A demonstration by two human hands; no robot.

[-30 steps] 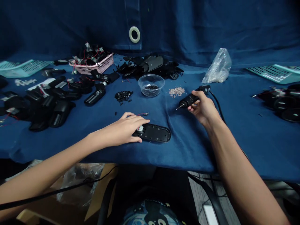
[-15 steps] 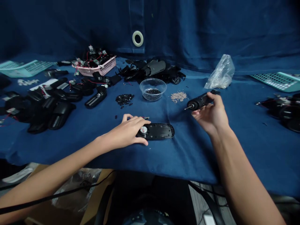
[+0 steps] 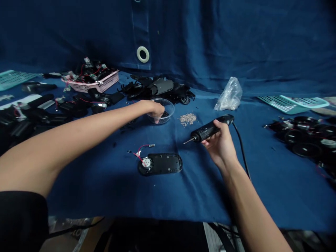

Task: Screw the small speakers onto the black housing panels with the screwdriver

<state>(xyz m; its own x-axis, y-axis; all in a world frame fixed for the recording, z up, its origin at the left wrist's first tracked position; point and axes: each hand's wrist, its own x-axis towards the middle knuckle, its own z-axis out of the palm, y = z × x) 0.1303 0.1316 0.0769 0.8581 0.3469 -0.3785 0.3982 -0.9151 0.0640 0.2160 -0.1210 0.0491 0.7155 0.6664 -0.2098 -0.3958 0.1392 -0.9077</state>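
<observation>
While my right hand (image 3: 222, 144) wraps around the black cylindrical electric screwdriver (image 3: 208, 131), its bit (image 3: 188, 141) pointing toward eight o'clock, my left hand (image 3: 155, 110) dips into the clear round plastic bowl (image 3: 172, 109); I cannot tell whether its fingers (image 3: 157, 119) pinch anything. At six o'clock from that bowl, the black oblong plastic shell (image 3: 164, 164) lies flat on the blue cloth (image 3: 204, 199).

Sleeve: a plain black sleeve (image 3: 23, 220) covers the person's left upper arm, ending in a wide hem near the elbow.
Hands: the left hand (image 3: 156, 111) and right hand (image 3: 220, 141) are bare, as are both wrists and forearms.
Lap: black clothing (image 3: 157, 236), its details lost in shadow.
</observation>
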